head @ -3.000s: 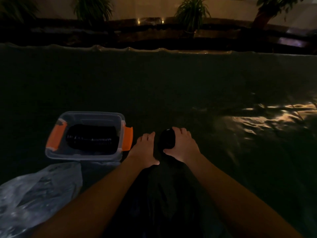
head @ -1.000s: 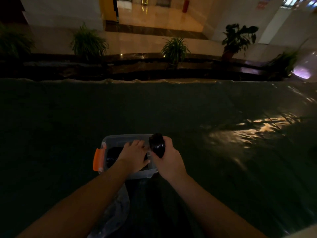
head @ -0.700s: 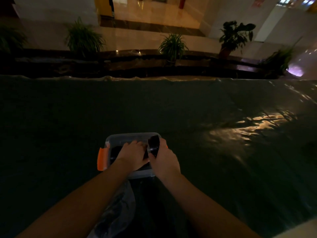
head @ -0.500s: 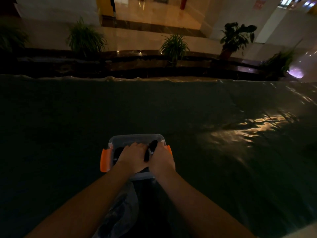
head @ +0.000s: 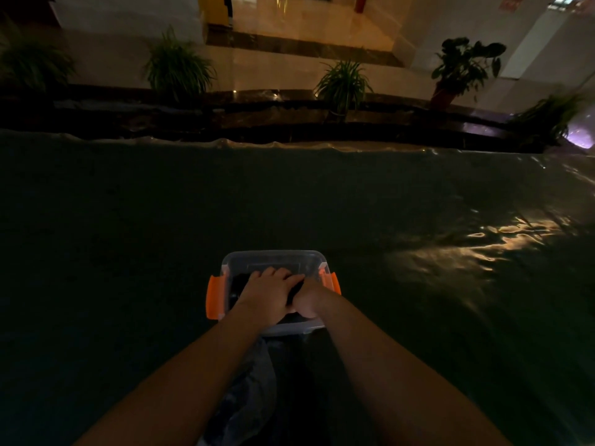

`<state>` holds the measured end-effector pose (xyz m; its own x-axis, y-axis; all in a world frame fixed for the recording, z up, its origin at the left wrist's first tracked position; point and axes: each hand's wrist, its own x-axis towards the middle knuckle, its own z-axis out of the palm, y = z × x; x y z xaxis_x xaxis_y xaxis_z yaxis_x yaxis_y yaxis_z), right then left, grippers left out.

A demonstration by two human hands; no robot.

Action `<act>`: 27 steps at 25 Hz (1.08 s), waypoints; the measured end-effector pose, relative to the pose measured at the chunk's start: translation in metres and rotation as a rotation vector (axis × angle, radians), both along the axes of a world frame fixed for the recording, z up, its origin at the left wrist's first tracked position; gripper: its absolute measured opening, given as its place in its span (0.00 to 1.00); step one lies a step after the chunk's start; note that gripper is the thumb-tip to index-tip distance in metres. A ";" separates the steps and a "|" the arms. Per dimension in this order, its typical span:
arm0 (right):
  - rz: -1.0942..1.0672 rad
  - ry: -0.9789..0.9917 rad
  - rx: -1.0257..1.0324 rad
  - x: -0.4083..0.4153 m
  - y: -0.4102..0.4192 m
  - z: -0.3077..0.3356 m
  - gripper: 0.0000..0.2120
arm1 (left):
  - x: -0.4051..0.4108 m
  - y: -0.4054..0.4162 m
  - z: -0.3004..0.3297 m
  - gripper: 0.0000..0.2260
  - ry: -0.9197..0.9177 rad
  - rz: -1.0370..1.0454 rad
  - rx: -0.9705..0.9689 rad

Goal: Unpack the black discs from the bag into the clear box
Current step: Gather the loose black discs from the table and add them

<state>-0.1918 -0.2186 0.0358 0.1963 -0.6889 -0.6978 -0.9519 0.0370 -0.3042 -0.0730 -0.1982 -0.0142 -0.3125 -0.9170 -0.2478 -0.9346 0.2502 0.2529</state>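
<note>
The clear box with orange side latches stands on the dark table in front of me. Both my hands are inside it. My left hand lies flat, fingers spread, on the row of black discs in the box. My right hand is curled around a stack of black discs at the box's right end, pressed against the left hand. A crumpled clear plastic bag lies on the table between my forearms, close to me; its contents are too dark to make out.
The table is covered with a dark, shiny sheet that wrinkles on the right. Its far edge runs across the view. Beyond it are potted plants on a dark ledge.
My right hand carried the disc stack from the table beside the box into its right end. My left hand moved onto the discs in the box. The view shifted toward the box.
</note>
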 end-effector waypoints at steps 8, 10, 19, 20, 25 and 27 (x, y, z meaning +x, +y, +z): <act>0.041 -0.155 -0.129 -0.013 0.021 0.024 0.17 | -0.002 -0.005 -0.001 0.31 -0.039 -0.016 0.019; 0.006 -0.195 -0.207 -0.021 0.026 0.029 0.22 | -0.001 -0.006 -0.002 0.32 -0.029 -0.015 0.014; 0.114 -0.086 -0.513 -0.066 0.039 0.050 0.49 | 0.046 0.025 0.044 0.45 0.003 0.148 -0.093; 0.130 -0.089 -0.545 -0.067 0.044 0.051 0.50 | 0.055 0.035 0.052 0.46 0.003 0.173 -0.101; 0.225 -0.114 -0.673 -0.061 0.072 0.050 0.51 | 0.099 0.104 0.083 0.50 0.041 0.316 -0.134; 0.252 -0.141 -0.656 -0.052 0.090 0.045 0.50 | 0.114 0.137 0.080 0.48 0.041 0.381 -0.112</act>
